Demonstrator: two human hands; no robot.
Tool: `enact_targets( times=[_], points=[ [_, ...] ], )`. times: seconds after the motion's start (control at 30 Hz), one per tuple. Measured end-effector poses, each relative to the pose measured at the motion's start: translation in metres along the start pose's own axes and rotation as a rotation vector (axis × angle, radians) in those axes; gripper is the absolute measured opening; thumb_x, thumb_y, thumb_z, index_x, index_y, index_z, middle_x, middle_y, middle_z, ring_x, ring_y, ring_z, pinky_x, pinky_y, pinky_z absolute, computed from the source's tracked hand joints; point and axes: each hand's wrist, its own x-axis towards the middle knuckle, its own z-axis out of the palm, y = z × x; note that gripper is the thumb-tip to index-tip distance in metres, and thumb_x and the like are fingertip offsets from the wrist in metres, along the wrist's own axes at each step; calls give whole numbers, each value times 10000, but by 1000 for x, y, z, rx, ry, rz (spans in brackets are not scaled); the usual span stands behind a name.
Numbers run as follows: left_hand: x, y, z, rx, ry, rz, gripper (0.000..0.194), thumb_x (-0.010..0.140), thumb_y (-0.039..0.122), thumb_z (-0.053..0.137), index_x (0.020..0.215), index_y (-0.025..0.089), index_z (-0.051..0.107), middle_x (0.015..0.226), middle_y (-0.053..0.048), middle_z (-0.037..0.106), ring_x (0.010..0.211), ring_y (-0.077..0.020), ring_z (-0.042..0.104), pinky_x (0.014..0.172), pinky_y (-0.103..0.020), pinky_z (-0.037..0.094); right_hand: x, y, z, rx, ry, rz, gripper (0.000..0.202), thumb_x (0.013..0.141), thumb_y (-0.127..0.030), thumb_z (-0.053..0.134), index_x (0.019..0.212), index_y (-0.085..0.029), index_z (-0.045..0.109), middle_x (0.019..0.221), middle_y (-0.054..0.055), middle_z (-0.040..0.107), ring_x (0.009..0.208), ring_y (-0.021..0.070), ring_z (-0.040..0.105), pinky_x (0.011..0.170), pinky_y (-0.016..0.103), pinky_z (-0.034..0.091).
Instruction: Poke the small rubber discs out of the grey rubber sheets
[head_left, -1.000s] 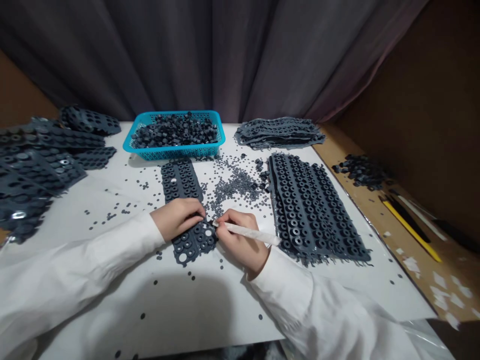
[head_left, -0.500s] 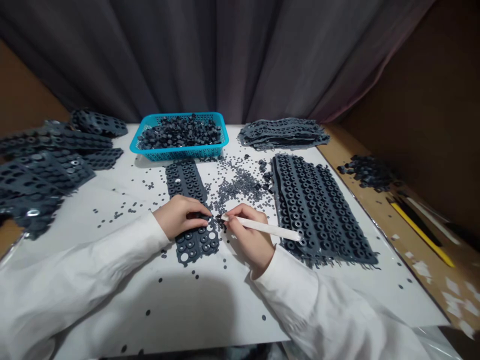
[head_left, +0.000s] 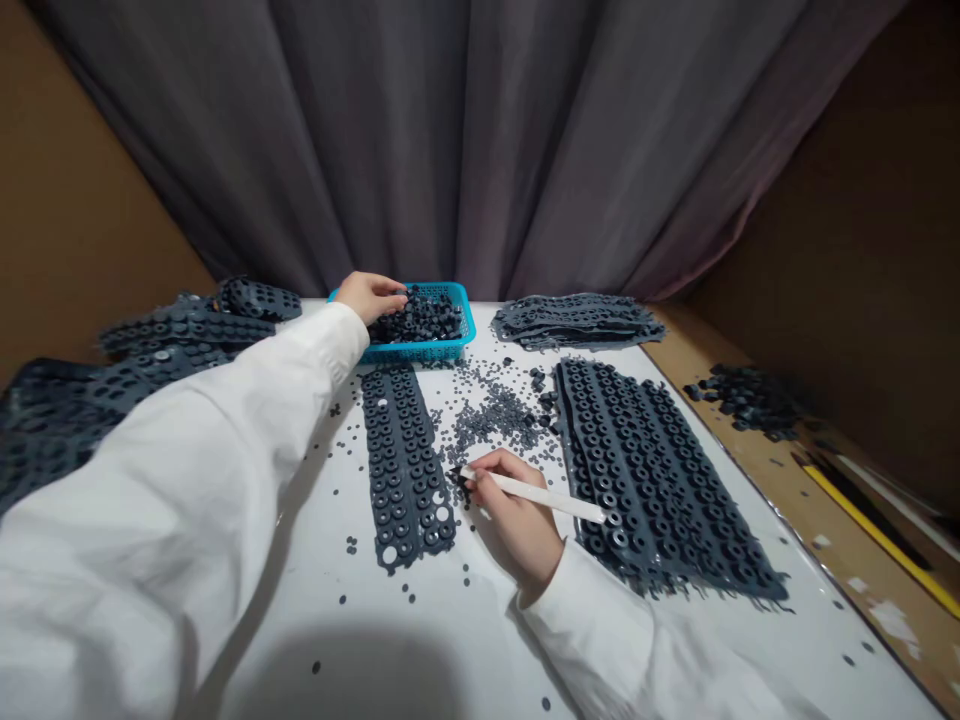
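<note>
My left hand (head_left: 367, 297) reaches over the near-left part of the blue basket (head_left: 471, 315), thumb and fingertips drawn together in a pinch. Whether a piece sits between them is too small to tell. Small black rubber pieces (head_left: 427, 318) fill the basket. My right hand (head_left: 517, 515) grips a white pen-like tool (head_left: 555, 497) whose dark tip points left, close to the right edge of a narrow dark rubber strip (head_left: 401, 450). Rows of raised rings cover this strip, and a few round white spots show on it.
A wide ringed rubber sheet (head_left: 660, 470) lies at the right, with stacked sheets (head_left: 577, 322) behind it. Tiny dark discs (head_left: 499, 415) are scattered mid-table. More sheets (head_left: 187, 330) pile up on the left. Black pieces (head_left: 750, 395) and a yellow tool (head_left: 877, 530) lie on the right ledge.
My left hand has left the rubber strip and moved up and away to the basket. My right hand keeps the white tool beside the strip. The camera view has tilted upward.
</note>
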Motion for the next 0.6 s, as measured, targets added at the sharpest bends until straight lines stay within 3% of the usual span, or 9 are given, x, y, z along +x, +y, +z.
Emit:
enact_targets(
  times=[0.1, 0.23, 0.4, 0.53, 0.6],
  points=[
    [13, -8, 16, 30, 0, -7, 253, 652, 264, 761, 822, 100, 671, 629, -29, 659, 626, -148, 648, 715, -321, 539, 1, 2, 0, 11, 2, -2, 107, 783, -258, 543, 773, -171, 605, 645, 5, 616, 583, 132, 546, 552, 233, 415],
    [14, -16, 37, 104, -37, 32, 353, 682, 327, 736, 918, 74, 673, 707, -82, 690, 636, -185, 657, 682, -343, 537, 2, 2, 2, -7, -9, -4, 108, 782, -264, 552, 778, -174, 611, 666, 8, 625, 606, 137, 561, 575, 239, 429],
    [10, -7, 45, 246, -74, 180, 429, 725, 388, 678, 1061, 121, 668, 997, -101, 697, 957, -230, 619, 926, -353, 429, 2, 2, 2, 35, 13, -19, 98, 788, -272, 549, 817, -183, 576, 700, 5, 640, 621, 137, 579, 595, 242, 440],
    [-24, 8, 35, 356, -128, 310, 327, 702, 305, 677, 976, 127, 694, 977, -77, 684, 890, -206, 607, 882, -309, 428, 1, 4, 0, 11, 20, -9, 58, 759, -240, 554, 739, -187, 544, 671, -6, 636, 605, 134, 576, 569, 229, 425],
    [-57, 14, 30, 472, -286, 505, 224, 725, 300, 645, 851, 123, 697, 838, -59, 669, 766, -171, 592, 767, -277, 448, 0, 3, 1, -22, 8, -16, 34, 741, -208, 544, 716, -186, 543, 649, -12, 628, 599, 131, 569, 561, 222, 414]
  ],
)
